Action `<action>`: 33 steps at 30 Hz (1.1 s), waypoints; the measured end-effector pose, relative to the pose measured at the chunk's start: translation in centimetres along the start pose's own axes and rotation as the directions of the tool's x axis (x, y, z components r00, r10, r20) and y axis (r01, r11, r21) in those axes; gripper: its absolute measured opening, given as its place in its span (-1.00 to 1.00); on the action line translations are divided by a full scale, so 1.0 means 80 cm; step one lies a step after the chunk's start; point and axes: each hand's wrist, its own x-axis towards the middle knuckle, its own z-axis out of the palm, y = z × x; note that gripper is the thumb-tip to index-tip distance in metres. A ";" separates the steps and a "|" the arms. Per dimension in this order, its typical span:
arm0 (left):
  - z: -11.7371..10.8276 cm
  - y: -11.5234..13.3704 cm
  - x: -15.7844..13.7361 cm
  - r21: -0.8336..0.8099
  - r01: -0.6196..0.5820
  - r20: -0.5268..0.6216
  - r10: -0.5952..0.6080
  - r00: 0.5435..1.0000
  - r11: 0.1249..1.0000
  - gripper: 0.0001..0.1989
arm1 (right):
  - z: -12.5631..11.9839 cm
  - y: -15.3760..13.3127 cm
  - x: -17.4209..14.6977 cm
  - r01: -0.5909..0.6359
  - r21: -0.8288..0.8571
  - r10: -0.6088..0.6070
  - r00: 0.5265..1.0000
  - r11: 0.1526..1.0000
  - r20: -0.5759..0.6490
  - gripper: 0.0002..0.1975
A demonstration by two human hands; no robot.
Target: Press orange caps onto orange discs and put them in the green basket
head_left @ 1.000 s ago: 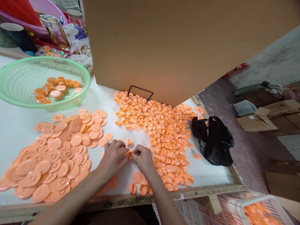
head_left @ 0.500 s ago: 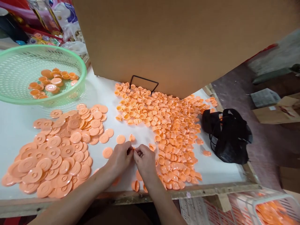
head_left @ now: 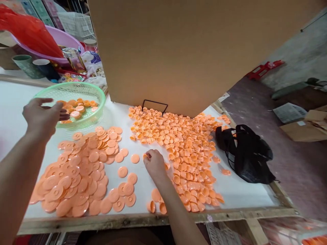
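My left hand (head_left: 42, 115) is over the left side of the green basket (head_left: 100, 109), its fingers stretched apart with nothing visibly gripped. Inside the basket lie orange cups joined to discs (head_left: 79, 109). My right hand (head_left: 155, 164) is closed, pinching a small orange plastic cup (head_left: 145, 156) that is mostly hidden by the fingers. To its right spreads a big heap of small orange cups (head_left: 189, 153). Flat round orange discs (head_left: 81, 170) form a pile on the left, and a single disc (head_left: 135, 158) lies just left of my right hand.
A tall cardboard box (head_left: 163, 51) stands behind the cups, with a black wire frame (head_left: 154, 106) at its foot. On the right of the table (head_left: 242, 194) lies a black bag (head_left: 247, 153). Dark and green cups (head_left: 28, 66) stand at the back left.
My left hand has left my right hand and moved to the basket at far left. My right hand has taken hold of the cup that stood ahead of it. The view has shifted.
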 end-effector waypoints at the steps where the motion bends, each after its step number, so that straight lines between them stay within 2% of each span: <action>1: -0.004 0.001 0.007 0.054 -0.022 0.003 0.022 1.000 0.998 -0.47 | 0.003 0.005 -0.005 -0.018 0.049 0.018 1.000 0.999 -0.003 -0.86; 2: -0.004 -0.003 0.001 0.106 -0.118 0.066 0.112 0.992 0.987 -0.52 | 0.004 0.011 -0.011 -0.060 0.135 0.059 0.998 0.989 0.012 -0.85; 3: 0.000 -0.013 -0.016 0.132 -0.265 0.183 0.240 0.954 0.955 -0.62 | 0.003 0.018 -0.019 -0.123 0.243 0.115 0.992 0.962 0.047 -0.85; 4: 0.006 -0.027 -0.044 0.118 -0.417 0.317 0.364 0.876 0.901 -0.75 | 0.000 0.024 -0.027 -0.203 0.352 0.181 0.979 0.914 0.095 -0.86; 5: 0.015 -0.044 -0.078 0.030 -0.563 0.496 0.477 0.726 0.826 -0.84 | -0.003 0.029 -0.036 -0.284 0.443 0.243 0.959 0.851 0.148 -0.86; 7: 0.032 -0.082 -0.156 -0.112 -0.625 0.725 0.494 0.481 0.773 -0.96 | -0.014 0.036 -0.052 -0.398 0.541 0.324 0.917 0.741 0.231 -0.82; 8: 0.040 -0.099 -0.193 -0.178 -0.682 0.817 0.493 0.300 0.710 -0.92 | -0.021 0.038 -0.059 -0.425 0.557 0.343 0.905 0.713 0.252 -0.80; 10: 0.052 -0.124 -0.250 -0.173 -0.766 0.873 0.456 0.172 0.619 -0.87 | -0.031 0.040 -0.069 -0.446 0.560 0.360 0.895 0.698 0.264 -0.77; 11: 0.056 -0.131 -0.268 -0.154 -0.794 0.884 0.441 0.155 0.588 -0.87 | -0.035 0.040 -0.072 -0.450 0.558 0.365 0.893 0.697 0.265 -0.77; 12: 0.061 -0.135 -0.278 -0.125 -0.805 0.883 0.435 0.176 0.580 -0.88 | -0.037 0.040 -0.074 -0.455 0.555 0.373 0.890 0.696 0.262 -0.77; 14: 0.072 -0.135 -0.283 -0.083 -0.781 0.866 0.433 0.251 0.619 -0.90 | -0.037 0.042 -0.075 -0.453 0.541 0.388 0.891 0.709 0.237 -0.79; 16: 0.085 -0.128 -0.277 -0.086 -0.710 0.835 0.439 0.331 0.699 -0.91 | -0.033 0.042 -0.073 -0.424 0.513 0.383 0.904 0.746 0.190 -0.82; 17: 0.092 -0.124 -0.274 -0.126 -0.672 0.813 0.464 0.351 0.730 -0.91 | -0.030 0.042 -0.072 -0.400 0.499 0.368 0.915 0.768 0.166 -0.83; 18: 0.099 -0.121 -0.272 -0.194 -0.647 0.782 0.515 0.352 0.737 -0.90 | -0.029 0.042 -0.070 -0.374 0.489 0.351 0.926 0.788 0.142 -0.83; 19: 0.105 -0.119 -0.271 -0.275 -0.644 0.743 0.583 0.329 0.714 -0.87 | -0.028 0.041 -0.069 -0.354 0.483 0.337 0.933 0.801 0.125 -0.83; 20: 0.109 -0.118 -0.272 -0.353 -0.661 0.700 0.656 0.282 0.662 -0.84 | -0.028 0.040 -0.068 -0.346 0.481 0.334 0.936 0.806 0.113 -0.83; 22: 0.113 -0.120 -0.276 -0.439 -0.729 0.641 0.752 0.154 0.524 -0.80 | -0.030 0.040 -0.067 -0.360 0.487 0.357 0.928 0.796 0.103 -0.84; 24: 0.112 -0.123 -0.280 -0.444 -0.780 0.646 0.760 0.062 0.441 -0.78 | -0.034 0.041 -0.067 -0.394 0.493 0.395 0.912 0.776 0.107 -0.86; 25: 0.111 -0.125 -0.282 -0.433 -0.793 0.655 0.754 0.049 0.429 -0.78 | -0.035 0.043 -0.067 -0.405 0.490 0.405 0.907 0.772 0.112 -0.86; 26: 0.110 -0.125 -0.282 -0.414 -0.801 0.662 0.747 0.061 0.432 -0.80 | -0.035 0.044 -0.067 -0.411 0.484 0.408 0.905 0.773 0.116 -0.87; 27: 0.109 -0.125 -0.282 -0.385 -0.807 0.666 0.740 0.093 0.448 -0.82 | -0.034 0.045 -0.066 -0.413 0.474 0.406 0.906 0.778 0.123 -0.87; 30: 0.113 -0.121 -0.282 -0.282 -0.797 0.683 0.695 0.225 0.535 -0.88 | -0.026 0.042 -0.059 -0.398 0.443 0.375 0.916 0.803 0.142 -0.87; 31: 0.115 -0.120 -0.282 -0.258 -0.789 0.696 0.674 0.249 0.558 -0.87 | -0.021 0.039 -0.055 -0.384 0.428 0.360 0.922 0.818 0.140 -0.88; 33: 0.119 -0.117 -0.283 -0.240 -0.779 0.717 0.647 0.260 0.579 -0.82 | -0.012 0.032 -0.047 -0.340 0.378 0.314 0.941 0.861 0.129 -0.89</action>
